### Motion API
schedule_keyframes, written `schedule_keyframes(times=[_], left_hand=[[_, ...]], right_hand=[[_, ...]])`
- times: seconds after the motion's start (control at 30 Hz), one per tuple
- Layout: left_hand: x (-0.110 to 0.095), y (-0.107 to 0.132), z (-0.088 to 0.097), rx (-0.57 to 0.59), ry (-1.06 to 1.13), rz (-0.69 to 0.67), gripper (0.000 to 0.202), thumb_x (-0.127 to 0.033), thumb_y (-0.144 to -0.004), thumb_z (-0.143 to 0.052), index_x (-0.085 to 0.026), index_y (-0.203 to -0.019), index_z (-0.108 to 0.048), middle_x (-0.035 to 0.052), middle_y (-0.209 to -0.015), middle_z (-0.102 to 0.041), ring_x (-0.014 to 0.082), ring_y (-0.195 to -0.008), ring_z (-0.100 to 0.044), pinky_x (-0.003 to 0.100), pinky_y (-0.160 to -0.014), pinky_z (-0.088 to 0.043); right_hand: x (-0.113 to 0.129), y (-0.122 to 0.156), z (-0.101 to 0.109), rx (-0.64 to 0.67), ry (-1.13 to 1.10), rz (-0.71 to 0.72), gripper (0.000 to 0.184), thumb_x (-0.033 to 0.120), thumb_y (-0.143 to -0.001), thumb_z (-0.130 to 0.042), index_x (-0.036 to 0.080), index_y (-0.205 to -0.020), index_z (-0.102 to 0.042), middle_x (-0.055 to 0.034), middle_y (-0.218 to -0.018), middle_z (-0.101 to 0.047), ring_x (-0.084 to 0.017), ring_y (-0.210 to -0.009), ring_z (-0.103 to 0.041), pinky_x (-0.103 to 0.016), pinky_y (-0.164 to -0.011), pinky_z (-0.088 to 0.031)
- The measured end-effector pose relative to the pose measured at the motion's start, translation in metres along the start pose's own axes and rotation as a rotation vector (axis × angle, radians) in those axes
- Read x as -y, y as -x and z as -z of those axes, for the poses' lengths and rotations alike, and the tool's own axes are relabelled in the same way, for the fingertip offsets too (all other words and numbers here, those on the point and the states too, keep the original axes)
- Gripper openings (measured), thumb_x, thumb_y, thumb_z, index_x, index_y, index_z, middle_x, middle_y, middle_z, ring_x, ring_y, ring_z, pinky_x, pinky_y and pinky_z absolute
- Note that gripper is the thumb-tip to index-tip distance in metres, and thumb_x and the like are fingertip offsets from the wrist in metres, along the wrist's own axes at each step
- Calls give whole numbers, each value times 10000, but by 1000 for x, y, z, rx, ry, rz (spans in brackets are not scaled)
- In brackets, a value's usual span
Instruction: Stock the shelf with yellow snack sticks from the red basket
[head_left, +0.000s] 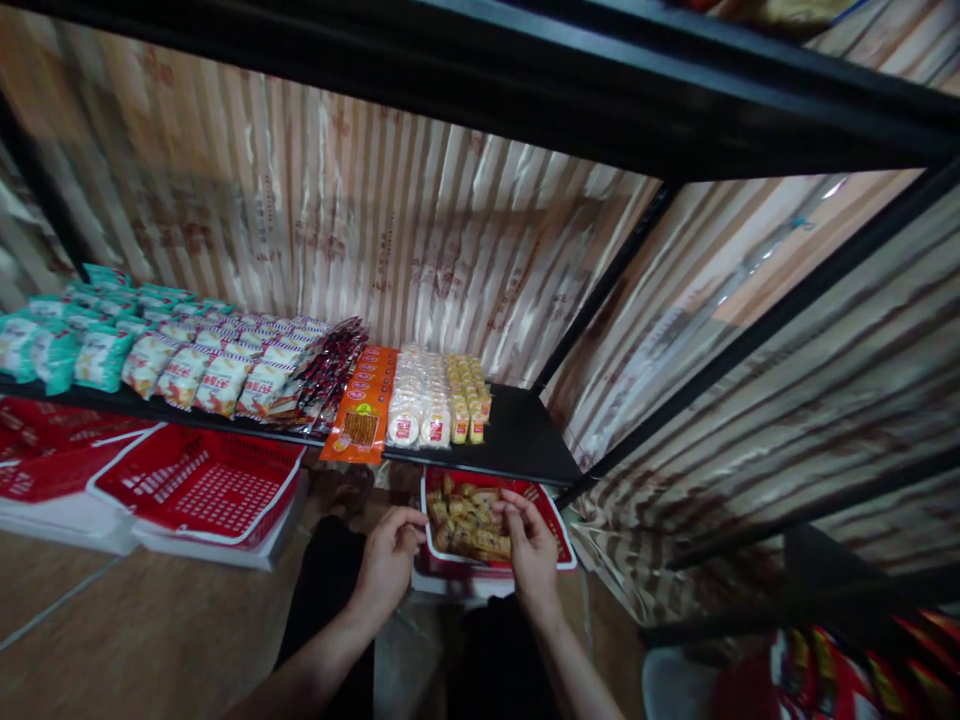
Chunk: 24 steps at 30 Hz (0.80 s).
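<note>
A red basket (559, 530) with a white rim stands low, just under the shelf's front edge, holding several small yellow-wrapped snack packets (469, 520). At its left rim is my left hand (390, 560), fingers curled closed against the edge. My right hand (534, 550) reaches over the basket's right side, thumb and fingers pinched together at a yellow snack packet; its fingertips partly cover what they hold. Above, on the black shelf (529, 435), matching small yellow packets (469, 400) stand in rows beside clear-wrapped round white packets (418, 400).
Left along the shelf are an orange snack bag (361, 405), dark packets (330, 375), white bags (225, 375) and teal bags (97, 350). Another red basket (217, 490) sits below on the left. A black post (611, 285) and upper shelf (450, 80) frame the space.
</note>
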<state>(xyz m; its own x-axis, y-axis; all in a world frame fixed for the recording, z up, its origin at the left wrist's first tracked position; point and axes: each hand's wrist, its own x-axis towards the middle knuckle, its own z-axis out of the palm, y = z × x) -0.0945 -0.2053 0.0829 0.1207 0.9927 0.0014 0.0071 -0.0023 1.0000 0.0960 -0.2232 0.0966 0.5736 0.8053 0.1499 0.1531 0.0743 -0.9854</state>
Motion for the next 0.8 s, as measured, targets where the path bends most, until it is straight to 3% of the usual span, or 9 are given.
schedule_keyframes(times=[0.17, 0.33, 0.6, 0.8], left_hand=[[10, 1, -28, 50, -18, -10, 231, -175, -712, -394, -162, -786, -613, 28, -758, -620, 129, -663, -607, 223, -585, -471], [4, -7, -45, 59, -6, -21, 225, -188, -698, -392, -162, -759, -607, 28, -744, -609, 140, -662, -608, 243, -595, -475], [-13, -39, -54, 41, 29, -17, 236, -228, -693, -386, -159, -778, -595, 20, -670, -593, 135, -594, -576, 243, -570, -456], [0, -89, -67, -36, 85, -8, 244, -279, -654, -414, -166, -755, -605, 33, -685, -613, 164, -644, -591, 263, -587, -458]], right_hand=[[-16, -6, 29, -68, 1, -27, 389, 491, -675, -595, 183, -911, -619, -42, -754, -662, -173, -631, -577, -313, -615, -470], [-11, -20, 41, -72, -17, -27, 379, 486, -670, -608, 179, -893, -619, -37, -752, -655, -167, -642, -575, -303, -626, -473], [-7, -61, 32, -3, -64, 3, 398, 475, -661, -633, 171, -919, -620, -28, -708, -654, -154, -614, -573, -280, -605, -476], [-22, -98, 13, 52, 17, -41, 462, 528, -628, -638, 154, -899, -634, -46, -713, -668, -159, -600, -587, -256, -557, -475]])
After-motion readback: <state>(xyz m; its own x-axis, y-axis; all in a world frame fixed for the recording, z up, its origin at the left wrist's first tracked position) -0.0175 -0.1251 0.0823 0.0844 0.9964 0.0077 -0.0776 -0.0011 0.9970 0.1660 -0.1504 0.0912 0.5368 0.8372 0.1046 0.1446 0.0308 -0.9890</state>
